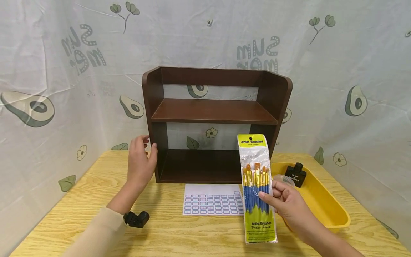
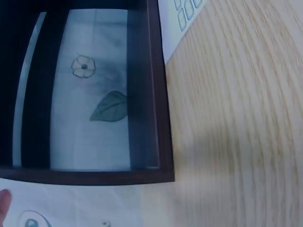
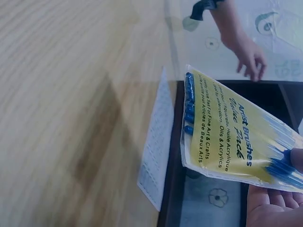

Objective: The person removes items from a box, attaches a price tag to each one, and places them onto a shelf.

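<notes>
Brush pack point(image 1: 259, 214): held upright, right of centre in the lower half of the head view, in front of the lower right of the shelf unit point(image 1: 215, 111); clear plastic with yellow printed ends, blue handles and orange-brown bristles inside; lettered "Artist Brushes" at top and bottom; turned sideways in the right half of the right wrist view.
Right hand point(image 1: 290, 203): grips the brush pack by its right edge, with thumb across the front and fingers behind.
Left hand point(image 1: 141, 164): raised left of centre, with loosely bent fingers and nothing held; right beside the shelf unit's left side, too close to tell whether touching.
Left wrist: wears a black device point(image 1: 137, 219) below a pale sleeve point(image 1: 102, 228).
Shelf unit: dark brown, two-tiered, standing at centre on the wood-grained table point(image 1: 179, 235).
Printed sheet point(image 1: 212, 201): lies flat at lower centre, before the shelf unit, with rows of small outlined boxes; partly hidden by the brush pack.
Yellow tray point(image 1: 343, 218): sits at lower right, holding a black bottle point(image 1: 295, 175) and a clear round container point(image 1: 284, 179) near its far end.
Backdrop point(image 1: 208, 35): pale cloth printed with avocados, leaves and flowers.
</notes>
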### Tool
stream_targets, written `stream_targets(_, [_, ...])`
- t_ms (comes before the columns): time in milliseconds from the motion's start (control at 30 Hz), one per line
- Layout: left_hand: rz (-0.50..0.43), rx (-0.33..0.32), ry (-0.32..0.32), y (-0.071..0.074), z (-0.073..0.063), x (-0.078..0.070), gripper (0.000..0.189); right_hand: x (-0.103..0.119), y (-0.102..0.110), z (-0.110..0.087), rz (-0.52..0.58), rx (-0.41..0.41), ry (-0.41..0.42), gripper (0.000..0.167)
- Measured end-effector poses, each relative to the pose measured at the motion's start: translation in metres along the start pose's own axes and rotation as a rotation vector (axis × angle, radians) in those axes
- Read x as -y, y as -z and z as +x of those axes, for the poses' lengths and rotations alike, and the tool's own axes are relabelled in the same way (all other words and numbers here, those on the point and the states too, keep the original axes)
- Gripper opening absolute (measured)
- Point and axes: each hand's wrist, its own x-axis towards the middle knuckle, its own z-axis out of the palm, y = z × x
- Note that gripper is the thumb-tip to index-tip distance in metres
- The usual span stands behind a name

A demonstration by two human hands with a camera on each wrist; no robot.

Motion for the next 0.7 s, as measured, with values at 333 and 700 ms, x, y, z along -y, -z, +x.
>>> stream_targets(333, [0.011,0.073,-0.182,-0.007,-0.009,-0.024,0.022,-0.013,-0.013,0.003,0.041,0.084,-0.049,0.053])
stream_targets(700, [0.067,0.643,-0.21,-0.036,-0.04,-0.026,0.015,-0.027,-0.025,0.007,0.062,0.131,-0.091,0.065])
